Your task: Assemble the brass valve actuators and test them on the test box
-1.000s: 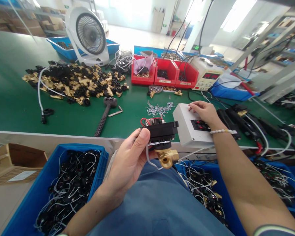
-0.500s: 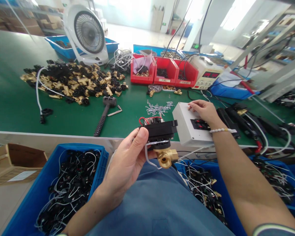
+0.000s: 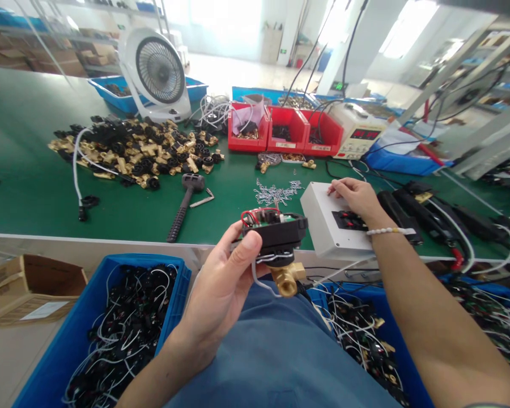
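My left hand (image 3: 223, 272) is closed around a motorized valve (image 3: 276, 235), held up in front of the bench edge. Its black housing is open on top, with red wires and a green circuit board showing; a brass body (image 3: 288, 279) hangs below, and a grey cable loops beside it. On the grey control box (image 3: 323, 218), my right hand (image 3: 352, 195) rests with thumb and fingers pinched at the top face. What lies between those fingertips is too small to make out. Black-and-red terminals (image 3: 348, 220) sit just under that hand.
A black mallet (image 3: 185, 207), metal clips (image 3: 276, 194) and a heap of brass fittings (image 3: 140, 150) lie on the green bench. Behind are red bins (image 3: 287, 130), a white fan (image 3: 159, 73) and a power supply (image 3: 361, 136). Blue crates (image 3: 179, 277) of wired parts stand below.
The valve has tipped in my left hand, so more of the circuit board shows. My right hand stays at the same spot on the box. The whole view has shifted slightly.
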The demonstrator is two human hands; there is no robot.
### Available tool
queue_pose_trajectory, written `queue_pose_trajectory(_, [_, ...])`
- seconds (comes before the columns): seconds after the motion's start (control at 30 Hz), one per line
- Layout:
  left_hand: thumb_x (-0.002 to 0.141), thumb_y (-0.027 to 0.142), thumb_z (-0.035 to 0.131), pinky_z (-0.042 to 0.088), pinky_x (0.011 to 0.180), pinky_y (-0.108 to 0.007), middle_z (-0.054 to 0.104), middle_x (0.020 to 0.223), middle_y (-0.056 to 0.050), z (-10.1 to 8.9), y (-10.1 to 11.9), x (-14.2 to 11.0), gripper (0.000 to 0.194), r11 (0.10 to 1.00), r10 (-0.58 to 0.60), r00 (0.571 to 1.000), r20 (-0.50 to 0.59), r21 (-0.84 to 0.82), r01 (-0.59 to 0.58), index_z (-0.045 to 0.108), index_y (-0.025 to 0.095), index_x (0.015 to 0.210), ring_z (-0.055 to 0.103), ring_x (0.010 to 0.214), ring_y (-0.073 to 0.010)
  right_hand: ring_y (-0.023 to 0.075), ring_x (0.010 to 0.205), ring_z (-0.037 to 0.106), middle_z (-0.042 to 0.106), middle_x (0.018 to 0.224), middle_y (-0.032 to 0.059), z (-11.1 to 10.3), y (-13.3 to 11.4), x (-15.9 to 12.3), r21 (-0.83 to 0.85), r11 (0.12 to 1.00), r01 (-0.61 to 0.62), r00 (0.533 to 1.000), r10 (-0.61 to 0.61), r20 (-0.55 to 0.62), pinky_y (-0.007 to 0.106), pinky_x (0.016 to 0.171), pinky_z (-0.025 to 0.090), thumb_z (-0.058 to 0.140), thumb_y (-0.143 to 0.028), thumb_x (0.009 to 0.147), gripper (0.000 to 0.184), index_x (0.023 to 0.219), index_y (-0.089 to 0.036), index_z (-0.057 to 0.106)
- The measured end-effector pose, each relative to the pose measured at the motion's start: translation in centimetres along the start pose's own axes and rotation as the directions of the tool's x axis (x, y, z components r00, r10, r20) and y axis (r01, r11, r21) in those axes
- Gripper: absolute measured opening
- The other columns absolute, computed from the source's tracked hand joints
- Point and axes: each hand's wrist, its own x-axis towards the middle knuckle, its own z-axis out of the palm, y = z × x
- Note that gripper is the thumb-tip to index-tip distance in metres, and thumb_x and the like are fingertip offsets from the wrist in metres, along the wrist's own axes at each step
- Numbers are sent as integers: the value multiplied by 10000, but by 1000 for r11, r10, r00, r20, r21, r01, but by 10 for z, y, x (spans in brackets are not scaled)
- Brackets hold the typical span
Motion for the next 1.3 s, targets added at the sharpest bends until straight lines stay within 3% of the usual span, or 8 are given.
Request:
queue_pose_trajectory(0.1, [879, 327, 775, 606, 806, -239, 745, 1179, -81, 0, 0, 2, 388, 997, 58, 997, -48, -40, -60, 674, 166, 1217, 735, 962, -183, 185, 727, 618, 705, 753, 40, -3, -8, -2, -53, 998, -43, 999, 43, 14, 289, 762, 465, 575, -290, 912, 239, 715, -206, 682])
queue_pose_trajectory(0.27, [806, 432, 835, 613, 719, -276, 751, 1106, -97, 2, 1, 8, 540, 992, 31, 995, -98, -117, -43, 648, 153, 1228, 728, 829, -185, 234, 689, 623, 697, 678, 60, -7, -15, 1, -21, 996, -82, 997, 82, -11, 343, 714, 440, 621, -294, 851, 223, 651, -223, 688])
queue_pose_trajectory(0.4, [756, 427, 881, 607, 816, -284, 753, 1115, -99, 4, 2, 10, 533, 981, 21, 994, -110, -192, -42, 672, 138, 1151, 735, 870, -178, 249, 694, 619, 713, 705, 71, -6, -10, 8, -31, 991, -133, 991, 133, -12, 366, 689, 421, 629, -339, 833, 239, 628, -240, 704])
queue_pose_trajectory(0.57, [944, 421, 676, 622, 715, -309, 785, 902, -132, 3, 5, 7, 355, 985, -14, 997, -75, -174, 1, 698, 102, 1097, 763, 791, -219, 252, 673, 615, 688, 657, 85, -5, -3, 12, -44, 993, -108, 994, 107, -23, 355, 637, 415, 602, -555, 870, 442, 581, -231, 682])
queue_pose_trajectory(0.73, [1024, 404, 529, 625, 688, -300, 798, 884, -143, 2, 8, 4, 383, 985, -22, 999, -34, -175, 16, 753, 94, 1046, 772, 772, -220, 215, 690, 605, 696, 691, 78, -4, -2, 6, -28, 998, -64, 998, 63, -16, 321, 677, 445, 596, -595, 893, 469, 651, -208, 705])
queue_pose_trajectory(1.0, [1093, 339, 300, 649, 711, -293, 802, 826, -142, 7, 15, 5, 597, 965, -128, 989, -68, -241, 108, 793, 78, 879, 778, 714, -189, 173, 689, 590, 702, 706, 49, -3, -8, 1, -1, 998, -62, 998, 62, -13, 272, 681, 418, 619, -312, 936, 301, 681, -177, 708])
queue_pose_trajectory(1.17, [1095, 353, 286, 643, 695, -275, 797, 795, -131, 8, 16, 5, 625, 960, -160, 984, -80, -244, 136, 793, 74, 857, 768, 682, -174, 161, 700, 593, 697, 707, 41, -2, -9, 0, 18, 997, -71, 997, 71, -5, 258, 698, 415, 605, -228, 939, 274, 688, -172, 702])
queue_pose_trajectory(1.3, [1081, 353, 356, 633, 708, -282, 795, 816, -119, 5, 14, 5, 542, 965, -145, 985, -93, -231, 121, 787, 89, 886, 759, 694, -175, 166, 711, 600, 701, 710, 45, -1, -7, 1, 25, 998, -65, 998, 66, -11, 261, 703, 418, 603, -221, 934, 266, 691, -173, 703])
